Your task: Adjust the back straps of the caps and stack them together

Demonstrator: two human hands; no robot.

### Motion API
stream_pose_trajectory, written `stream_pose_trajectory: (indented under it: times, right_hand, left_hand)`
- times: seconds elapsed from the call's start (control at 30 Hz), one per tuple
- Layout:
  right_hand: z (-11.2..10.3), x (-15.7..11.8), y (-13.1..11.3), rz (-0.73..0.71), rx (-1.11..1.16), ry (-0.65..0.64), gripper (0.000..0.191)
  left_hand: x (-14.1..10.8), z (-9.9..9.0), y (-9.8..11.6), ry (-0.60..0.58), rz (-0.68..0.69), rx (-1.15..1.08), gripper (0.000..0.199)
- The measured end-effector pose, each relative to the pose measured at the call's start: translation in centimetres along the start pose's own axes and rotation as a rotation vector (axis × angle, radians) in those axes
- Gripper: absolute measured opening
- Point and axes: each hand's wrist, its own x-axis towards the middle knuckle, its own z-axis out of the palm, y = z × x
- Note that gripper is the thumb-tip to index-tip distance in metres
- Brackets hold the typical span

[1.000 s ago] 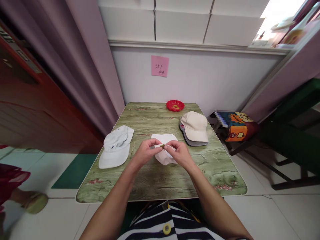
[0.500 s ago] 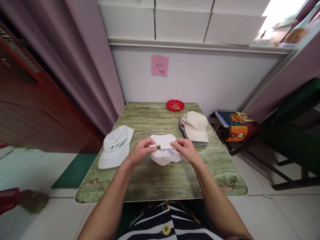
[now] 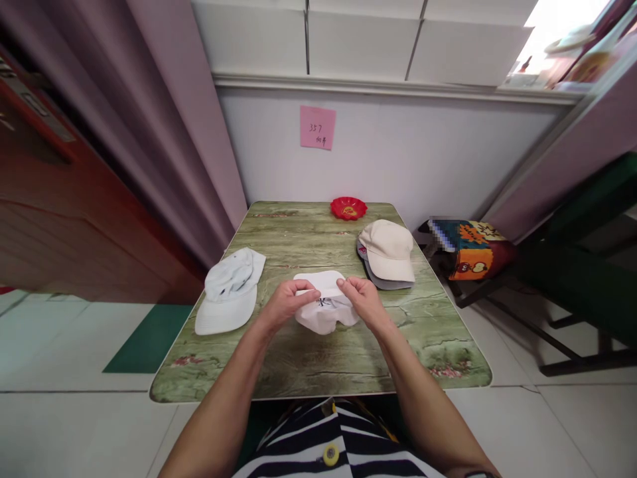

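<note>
A white baseball cap (image 3: 326, 321) is held between my hands above the middle of the table, with dark lettering showing on its crown. My left hand (image 3: 292, 302) pinches the cap's left side, thumb and forefinger closed on the fabric. On the other side my right hand (image 3: 364, 299) grips it with the thumb on top. A pale blue-white cap (image 3: 229, 285) lies to the left of my left hand. Beyond my right hand a cream cap (image 3: 388, 249) rests on top of a grey cap (image 3: 391, 283), which is mostly covered.
The green wood-pattern table (image 3: 298, 232) stands against the wall. A red scalloped dish (image 3: 348, 208) sits at its back edge. A pink note (image 3: 317, 127) is stuck to the wall. At right are a patterned cloth-covered stool (image 3: 472, 249) and a dark green chair (image 3: 587, 265).
My left fingers have moved inward over the cap, and the brass buckle once visible there is now hidden. More of the dark lettering shows. A shoe at lower left has left the view.
</note>
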Motion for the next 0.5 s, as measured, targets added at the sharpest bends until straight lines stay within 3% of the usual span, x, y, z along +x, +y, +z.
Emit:
stream_pose_trajectory:
  times: [0.27,0.5]
  right_hand:
    - [-0.7,0.0,-0.5,-0.07,-0.047,0.018,0.051]
    - [-2.1,-0.1,-1.7,-0.049,0.08,-0.077,0.049]
  left_hand:
    - [0.1,-0.3,0.2,-0.029,0.028,0.006,0.036]
    - [-0.2,-0.1,1.5,-0.21,0.002,0.027,0.032]
